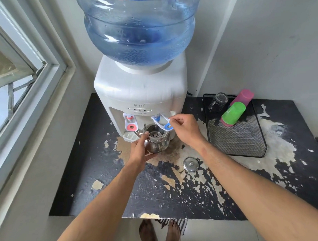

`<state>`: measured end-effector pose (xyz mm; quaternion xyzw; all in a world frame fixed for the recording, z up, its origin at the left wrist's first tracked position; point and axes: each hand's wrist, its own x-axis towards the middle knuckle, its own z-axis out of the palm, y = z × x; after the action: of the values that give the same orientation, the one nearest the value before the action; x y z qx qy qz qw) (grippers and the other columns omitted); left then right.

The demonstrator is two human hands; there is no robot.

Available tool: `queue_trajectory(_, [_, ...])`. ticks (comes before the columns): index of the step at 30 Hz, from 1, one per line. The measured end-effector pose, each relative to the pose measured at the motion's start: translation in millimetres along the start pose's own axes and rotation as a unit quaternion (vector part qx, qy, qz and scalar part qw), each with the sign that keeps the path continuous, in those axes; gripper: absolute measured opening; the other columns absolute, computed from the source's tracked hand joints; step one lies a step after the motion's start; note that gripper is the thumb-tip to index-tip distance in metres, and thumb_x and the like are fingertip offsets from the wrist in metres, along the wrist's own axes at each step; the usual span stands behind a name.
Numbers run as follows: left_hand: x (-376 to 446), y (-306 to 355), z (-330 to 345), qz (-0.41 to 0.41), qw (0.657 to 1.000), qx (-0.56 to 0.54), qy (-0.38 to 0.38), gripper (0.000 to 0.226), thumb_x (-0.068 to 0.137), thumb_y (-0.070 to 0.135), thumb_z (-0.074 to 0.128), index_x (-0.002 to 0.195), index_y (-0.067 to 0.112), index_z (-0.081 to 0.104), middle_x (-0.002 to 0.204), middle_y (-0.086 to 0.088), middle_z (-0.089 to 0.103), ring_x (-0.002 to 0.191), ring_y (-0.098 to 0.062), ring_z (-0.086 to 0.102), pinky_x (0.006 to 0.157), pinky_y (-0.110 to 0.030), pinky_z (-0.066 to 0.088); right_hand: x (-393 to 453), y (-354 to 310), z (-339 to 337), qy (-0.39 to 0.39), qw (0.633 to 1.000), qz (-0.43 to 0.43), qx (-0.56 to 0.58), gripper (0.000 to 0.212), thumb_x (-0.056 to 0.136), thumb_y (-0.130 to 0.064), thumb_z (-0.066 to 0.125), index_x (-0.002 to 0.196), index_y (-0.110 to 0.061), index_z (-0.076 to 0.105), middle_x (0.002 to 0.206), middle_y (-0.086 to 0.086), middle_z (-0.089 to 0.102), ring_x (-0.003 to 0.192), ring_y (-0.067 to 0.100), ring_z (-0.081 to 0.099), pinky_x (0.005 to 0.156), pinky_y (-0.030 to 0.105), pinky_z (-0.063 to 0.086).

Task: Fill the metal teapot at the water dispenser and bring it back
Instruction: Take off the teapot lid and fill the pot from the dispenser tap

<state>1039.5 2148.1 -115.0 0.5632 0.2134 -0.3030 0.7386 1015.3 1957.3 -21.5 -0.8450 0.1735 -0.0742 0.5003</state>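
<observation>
The metal teapot point(156, 141) sits open-topped under the blue tap lever point(162, 122) of the white water dispenser point(140, 90), at the back of the peeling black worktop point(176, 192). The left hand point(140, 150) wraps its grip round the pot's side, thumb at the rim. The right hand point(186, 129) pinches the blue lever's outer end between curled fingers. The teapot's lid point(191, 164) lies on the worktop just in front, apart from the pot. To the right, a mesh tray point(237, 144) carries a green cup point(233, 113), a pink cup point(243, 96) and a glass mug point(218, 101).
</observation>
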Motion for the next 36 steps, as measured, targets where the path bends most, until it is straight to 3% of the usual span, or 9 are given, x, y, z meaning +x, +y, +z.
queue_trajectory(10, [-1,0,0,0.0,1.0,0.004,-0.004,0.067,0.09,0.053,0.072,0.141,0.014,0.052,0.131,-0.021,0.067,0.111,-0.038,0.072,0.088,-0.052,0.064,-2,2,-4,0.013,1.0,-0.004,0.008,0.012,0.093,-0.017,0.074,0.1,-0.01,0.08,0.082,-0.01,0.076,0.071,-0.008,0.07,0.058,0.006,0.047])
queue_trajectory(14, [-2,1,1,-0.005,1.0,0.001,-0.006,0.068,0.089,0.053,0.073,0.14,0.014,0.051,0.13,-0.021,0.068,0.109,-0.037,0.074,0.082,-0.048,0.065,-4,2,-5,0.017,1.0,-0.003,0.014,0.012,0.092,-0.017,0.075,0.1,-0.01,0.08,0.08,-0.013,0.074,0.07,-0.01,0.069,0.057,0.006,0.048])
queue_trajectory(20, [-3,0,2,0.0,1.0,-0.002,-0.001,0.058,0.085,0.052,0.073,0.129,0.016,0.059,0.124,-0.019,0.071,0.106,-0.035,0.075,0.076,-0.043,0.065,-7,2,-4,0.022,0.999,-0.01,0.021,0.015,0.094,-0.021,0.073,0.098,-0.008,0.08,0.082,-0.006,0.077,0.068,-0.006,0.069,0.057,0.007,0.047])
queue_trajectory(33, [1,-2,2,-0.004,1.0,-0.019,0.005,0.069,0.079,0.047,0.078,0.134,0.012,0.056,0.121,-0.021,0.071,0.098,-0.034,0.078,0.08,-0.051,0.065,-13,2,-4,0.028,0.999,-0.01,0.038,0.021,0.096,-0.027,0.071,0.095,-0.009,0.081,0.078,-0.008,0.078,0.066,-0.005,0.07,0.053,0.008,0.045])
queue_trajectory(36, [3,-3,1,-0.007,1.0,-0.022,0.008,0.07,0.08,0.046,0.078,0.135,0.011,0.054,0.125,-0.022,0.068,0.103,-0.037,0.076,0.083,-0.055,0.064,-15,2,-4,0.027,0.999,-0.004,0.038,0.023,0.097,-0.029,0.069,0.093,-0.009,0.081,0.076,-0.007,0.077,0.065,-0.003,0.07,0.053,0.01,0.046])
